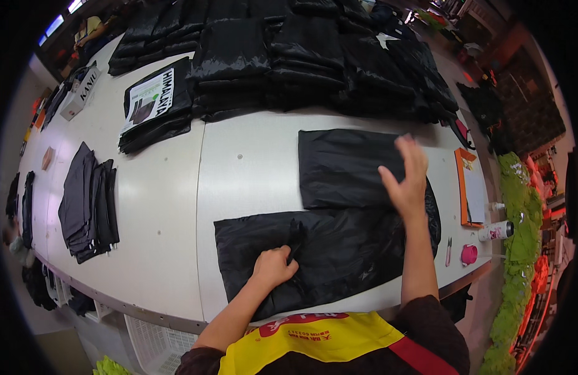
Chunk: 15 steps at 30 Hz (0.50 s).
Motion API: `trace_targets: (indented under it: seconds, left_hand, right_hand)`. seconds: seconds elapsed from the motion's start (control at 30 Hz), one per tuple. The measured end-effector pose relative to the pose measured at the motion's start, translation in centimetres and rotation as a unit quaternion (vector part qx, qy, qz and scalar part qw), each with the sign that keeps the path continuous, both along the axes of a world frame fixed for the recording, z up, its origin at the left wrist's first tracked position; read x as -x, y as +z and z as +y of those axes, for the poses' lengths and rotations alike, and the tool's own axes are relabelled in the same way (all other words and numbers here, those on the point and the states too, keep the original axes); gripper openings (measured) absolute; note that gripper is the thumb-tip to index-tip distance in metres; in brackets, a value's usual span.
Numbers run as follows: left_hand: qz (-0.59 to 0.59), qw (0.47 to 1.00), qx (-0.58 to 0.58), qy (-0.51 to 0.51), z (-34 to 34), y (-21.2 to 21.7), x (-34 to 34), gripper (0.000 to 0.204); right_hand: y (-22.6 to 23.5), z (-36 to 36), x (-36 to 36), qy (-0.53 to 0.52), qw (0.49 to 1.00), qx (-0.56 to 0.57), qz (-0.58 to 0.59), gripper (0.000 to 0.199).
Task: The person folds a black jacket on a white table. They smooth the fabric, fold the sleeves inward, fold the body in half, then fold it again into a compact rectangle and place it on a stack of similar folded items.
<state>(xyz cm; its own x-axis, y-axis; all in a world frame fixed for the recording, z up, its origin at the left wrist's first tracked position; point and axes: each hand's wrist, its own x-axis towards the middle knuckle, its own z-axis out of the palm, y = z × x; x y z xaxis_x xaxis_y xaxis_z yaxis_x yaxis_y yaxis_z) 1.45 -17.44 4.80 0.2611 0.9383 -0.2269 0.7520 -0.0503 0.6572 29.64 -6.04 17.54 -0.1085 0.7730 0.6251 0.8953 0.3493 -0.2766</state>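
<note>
A black shiny garment [339, 250] lies spread on the white table [251, 162] right in front of me. My left hand [273, 265] is closed on a bunched fold of its fabric near the middle left. My right hand [406, 178] hovers open, fingers spread, over the right edge of a flat black bag [345, 165] that lies just beyond the garment.
Stacks of folded black packed garments [289, 56] fill the far side of the table. A pile of dark clothes [89, 203] lies at the left. An orange clipboard [469, 187], a small can [496, 231], a pink round object [469, 254] and snips [449, 251] sit at the right edge.
</note>
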Motion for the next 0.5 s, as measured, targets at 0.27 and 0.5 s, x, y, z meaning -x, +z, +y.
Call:
trace_targets:
  seconds: [0.27,0.5]
  left_hand:
    - [0.036,0.999,-0.019,-0.017,-0.3,0.2,-0.5,0.024]
    - [0.011,0.998,0.045,-0.040,-2.5,2.0,-0.1,0.054]
  right_hand:
    - [-11.1,5.2,-11.0,-0.176,0.939,0.266,0.129,0.103]
    - [-13.6,4.0,-12.2,-0.090,0.520,0.432,0.731,0.055]
